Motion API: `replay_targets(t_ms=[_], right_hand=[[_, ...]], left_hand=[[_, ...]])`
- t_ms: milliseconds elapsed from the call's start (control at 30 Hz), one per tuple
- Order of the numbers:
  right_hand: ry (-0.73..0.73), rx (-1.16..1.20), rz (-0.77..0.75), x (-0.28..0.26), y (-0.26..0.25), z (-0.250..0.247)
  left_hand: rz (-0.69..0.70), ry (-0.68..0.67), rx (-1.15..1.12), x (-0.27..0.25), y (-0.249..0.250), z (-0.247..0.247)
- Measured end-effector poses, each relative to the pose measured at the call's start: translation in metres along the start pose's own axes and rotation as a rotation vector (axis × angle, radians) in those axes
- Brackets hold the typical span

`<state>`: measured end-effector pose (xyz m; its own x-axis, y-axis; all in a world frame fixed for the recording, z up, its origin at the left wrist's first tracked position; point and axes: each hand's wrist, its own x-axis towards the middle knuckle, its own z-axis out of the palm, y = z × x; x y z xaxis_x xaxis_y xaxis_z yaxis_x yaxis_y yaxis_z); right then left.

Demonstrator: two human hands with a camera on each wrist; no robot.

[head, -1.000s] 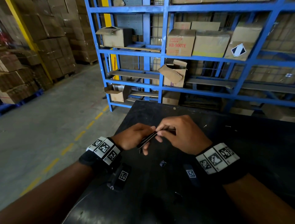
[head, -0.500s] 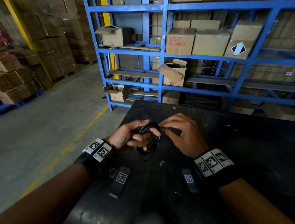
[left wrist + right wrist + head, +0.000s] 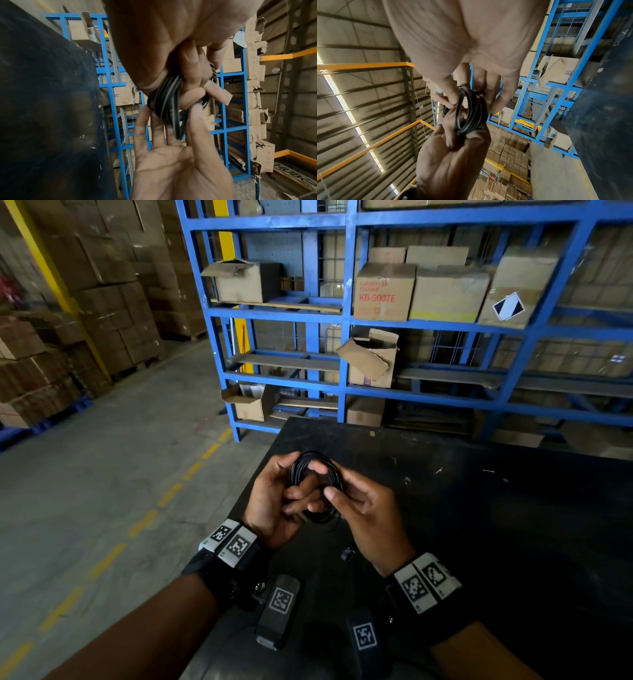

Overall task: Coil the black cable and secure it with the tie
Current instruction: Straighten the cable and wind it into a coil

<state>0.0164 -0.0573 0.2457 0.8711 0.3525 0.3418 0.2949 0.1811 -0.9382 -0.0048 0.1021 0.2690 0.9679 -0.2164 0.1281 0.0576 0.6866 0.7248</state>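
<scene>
The black cable (image 3: 313, 465) is wound into a small round coil, held above the black table (image 3: 479, 525). My left hand (image 3: 301, 491) grips the coil's left side, its thumb lying across the loops and its fingers curled through them (image 3: 164, 108). My right hand (image 3: 342, 487) pinches the right side of the coil (image 3: 471, 115) between thumb and fingers, palm turned up. I cannot make out a tie on the coil. A small dark piece (image 3: 347, 554) lies on the table just below the hands; what it is I cannot tell.
The table's left edge (image 3: 253, 481) drops to a concrete floor with a yellow dashed line. Beyond the far edge stands a blue steel rack (image 3: 346, 320) with cardboard boxes. More stacked boxes (image 3: 102, 285) fill the left.
The coil has turned from edge-on to face-on. My left thumb now lies across the loops, and my right hand has moved from touching the rim to pinching the coil's right side, palm up.
</scene>
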Motion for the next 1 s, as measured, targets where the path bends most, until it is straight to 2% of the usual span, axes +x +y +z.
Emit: replay_targets(t_ms=[133,200,367,500,600,733,833,1000], right_hand=[[0.187,-0.143,-0.050,0.001,0.002,-0.003],[0.221,-0.242,-0.088,0.002,0.000,-0.007],[0.175,-0.460,-0.217,0.003,-0.007,-0.020],[0.052,-0.661,-0.311,0.002,-0.010,-0.032],[-0.094,-0.745,-0.282,-0.003,-0.002,-0.040],[-0.179,-0.739,-0.180,-0.010,0.013,-0.047],[-0.168,-0.642,-0.092,-0.019,0.027,-0.048],[-0.015,-0.473,0.057,-0.034,0.052,-0.050]], left_hand=[[0.001,0.026,0.006,0.001,-0.009,0.003],[0.001,0.013,0.039,0.001,-0.009,0.002],[-0.030,0.066,0.257,-0.001,-0.014,-0.011],[-0.107,0.146,0.338,-0.001,-0.023,-0.019],[-0.119,0.202,0.574,-0.003,-0.027,-0.016],[-0.133,0.216,0.748,-0.005,-0.040,-0.020],[-0.107,0.204,0.750,-0.007,-0.059,-0.034],[-0.068,0.301,0.728,-0.010,-0.087,-0.044]])
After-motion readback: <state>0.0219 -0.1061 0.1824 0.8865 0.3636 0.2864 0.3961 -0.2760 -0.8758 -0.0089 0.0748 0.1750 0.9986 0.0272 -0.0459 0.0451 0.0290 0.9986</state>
